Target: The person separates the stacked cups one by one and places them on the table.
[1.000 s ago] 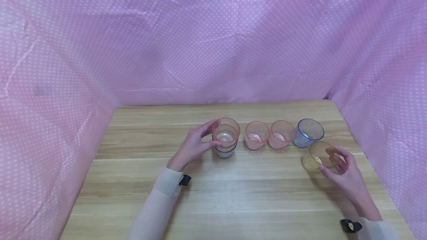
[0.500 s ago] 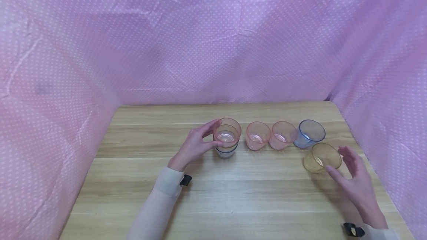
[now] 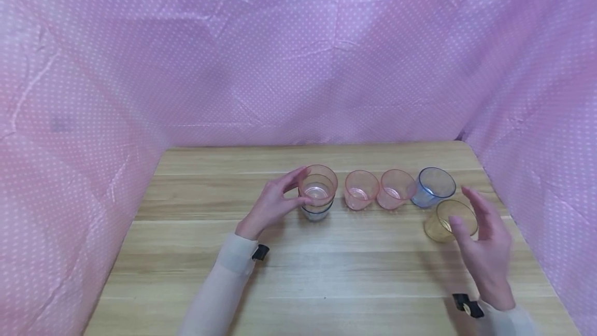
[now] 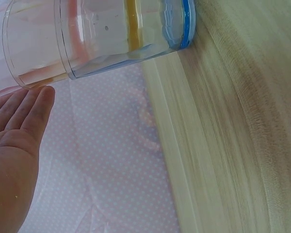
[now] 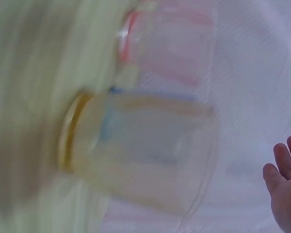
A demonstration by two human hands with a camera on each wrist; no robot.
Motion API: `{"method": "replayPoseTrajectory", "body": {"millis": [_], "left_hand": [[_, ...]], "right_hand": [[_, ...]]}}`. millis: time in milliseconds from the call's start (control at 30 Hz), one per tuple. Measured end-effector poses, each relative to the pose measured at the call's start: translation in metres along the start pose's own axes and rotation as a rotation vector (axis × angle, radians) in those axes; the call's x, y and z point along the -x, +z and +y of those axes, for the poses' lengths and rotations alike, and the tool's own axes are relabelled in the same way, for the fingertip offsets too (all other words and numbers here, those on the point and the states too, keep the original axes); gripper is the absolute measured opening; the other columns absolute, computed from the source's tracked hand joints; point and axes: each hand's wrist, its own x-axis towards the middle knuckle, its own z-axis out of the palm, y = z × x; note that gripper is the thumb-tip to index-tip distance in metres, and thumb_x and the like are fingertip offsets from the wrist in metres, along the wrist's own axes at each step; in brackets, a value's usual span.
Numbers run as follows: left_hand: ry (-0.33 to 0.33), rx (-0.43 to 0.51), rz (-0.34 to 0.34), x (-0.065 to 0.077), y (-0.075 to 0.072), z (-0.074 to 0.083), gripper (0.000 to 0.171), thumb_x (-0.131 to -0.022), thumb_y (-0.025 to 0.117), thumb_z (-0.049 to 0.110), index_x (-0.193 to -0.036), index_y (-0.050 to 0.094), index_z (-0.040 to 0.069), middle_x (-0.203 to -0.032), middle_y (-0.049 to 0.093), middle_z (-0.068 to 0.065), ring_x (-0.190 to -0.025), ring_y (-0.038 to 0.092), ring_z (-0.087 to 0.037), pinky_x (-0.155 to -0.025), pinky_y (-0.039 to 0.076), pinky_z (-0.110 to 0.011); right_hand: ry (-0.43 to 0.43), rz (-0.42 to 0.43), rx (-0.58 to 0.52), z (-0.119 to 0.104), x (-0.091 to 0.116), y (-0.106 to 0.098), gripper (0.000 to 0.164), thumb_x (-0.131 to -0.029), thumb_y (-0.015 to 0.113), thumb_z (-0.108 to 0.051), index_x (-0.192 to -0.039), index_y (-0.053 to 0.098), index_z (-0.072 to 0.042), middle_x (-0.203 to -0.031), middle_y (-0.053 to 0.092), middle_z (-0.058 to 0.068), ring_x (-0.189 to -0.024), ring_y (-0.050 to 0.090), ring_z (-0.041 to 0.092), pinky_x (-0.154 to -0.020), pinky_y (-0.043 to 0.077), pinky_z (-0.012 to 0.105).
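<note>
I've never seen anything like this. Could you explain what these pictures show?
No machine here, just a person working by hand. The wide picture comes from a camera worn on the head; the two close ones come from cameras on the wrists. On the wooden table stand a stack of see-through cups, two pink cups, a blue cup and a yellow cup. The left hand grips the stack near its top; the right hand is by the yellow cup, holding nothing.
</note>
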Motion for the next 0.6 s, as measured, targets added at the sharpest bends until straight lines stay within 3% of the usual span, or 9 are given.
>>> {"method": "replayPoseTrajectory", "body": {"millis": [133,300,600], "left_hand": [[-0.009,0.017,0.001,0.000,0.000,0.000,0.078,-0.084,0.086,0.016,-0.152,0.050,0.005,-0.148,0.058,-0.013,-0.128,0.062,-0.031,-0.110,0.051,-0.040],[-0.014,0.027,-0.004,0.000,0.001,-0.001,0.078,-0.084,0.085,0.015,-0.153,0.050,0.006,-0.149,0.057,-0.013,-0.127,0.063,-0.032,-0.111,0.051,-0.036],[-0.005,0.029,-0.003,0.001,0.001,-0.002,0.078,-0.085,0.085,0.016,-0.153,0.049,0.005,-0.150,0.056,-0.012,-0.130,0.061,-0.031,-0.111,0.051,-0.036]], "right_hand": [[-0.028,-0.016,-0.130,-0.006,-0.006,0.021,0.050,-0.084,0.060,0.025,-0.133,0.050,0.025,-0.140,0.061,0.025,-0.138,0.052,0.027,-0.125,0.032,0.033],[-0.002,-0.067,-0.200,-0.008,-0.012,0.044,0.054,-0.082,0.056,0.030,-0.135,0.049,0.024,-0.142,0.060,0.024,-0.138,0.053,0.026,-0.123,0.035,0.030],[0.011,-0.190,-0.086,-0.010,-0.018,0.085,0.061,-0.081,0.064,0.027,-0.140,0.051,0.016,-0.143,0.058,0.027,-0.137,0.054,0.023,-0.120,0.040,0.030]]}}
